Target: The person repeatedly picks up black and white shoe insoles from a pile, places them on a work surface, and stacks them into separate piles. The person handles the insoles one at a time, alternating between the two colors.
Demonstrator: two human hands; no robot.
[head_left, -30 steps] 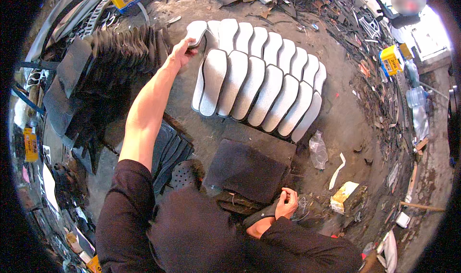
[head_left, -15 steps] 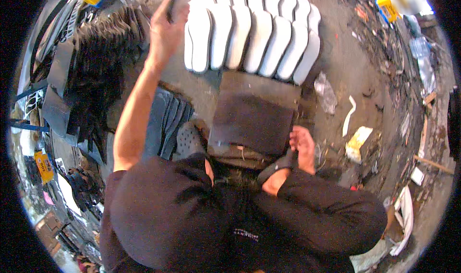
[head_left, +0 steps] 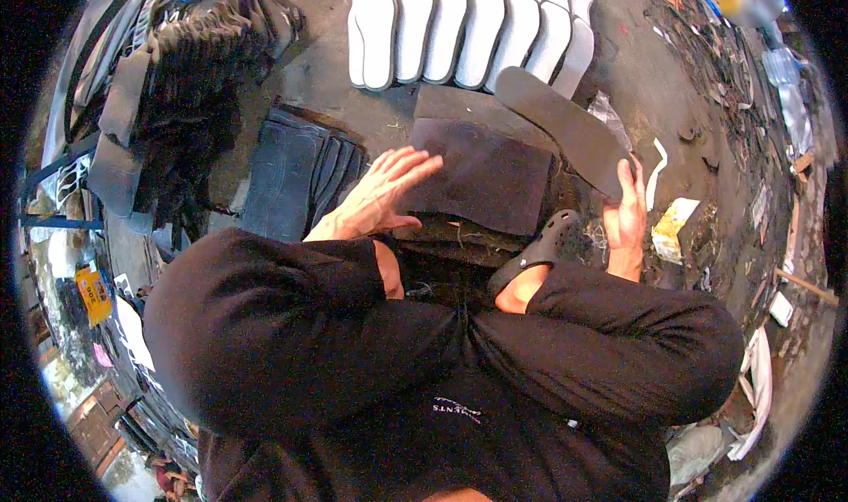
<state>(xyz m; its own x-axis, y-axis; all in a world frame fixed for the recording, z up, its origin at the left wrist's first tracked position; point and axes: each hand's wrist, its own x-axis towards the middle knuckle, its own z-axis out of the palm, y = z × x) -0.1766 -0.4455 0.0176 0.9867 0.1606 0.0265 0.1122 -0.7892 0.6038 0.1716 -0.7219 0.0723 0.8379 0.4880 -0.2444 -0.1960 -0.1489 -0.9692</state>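
My right hand (head_left: 624,212) grips one end of a dark grey insole (head_left: 565,122), thumb on one side and fingers on the other. The insole slants up and left, its far end close to the white-topped insoles (head_left: 438,30) laid in overlapping rows on the ground. My left hand (head_left: 378,193) is open and holds nothing, fingers stretched over the left edge of a dark flat sheet (head_left: 481,175). That sheet lies on a low block (head_left: 468,105) in front of my feet.
Stacked dark sole-shaped pieces (head_left: 190,87) stand at the left. Beside the block lies a pile of dark marked sheets (head_left: 287,175). A dark clog (head_left: 546,250) is on my right foot. Scraps, including a yellow-white piece (head_left: 674,230), litter the ground at the right.
My left hand has come down from beside the white insoles to the block. My right hand has moved right, away from the clog, and now holds the dark insole.
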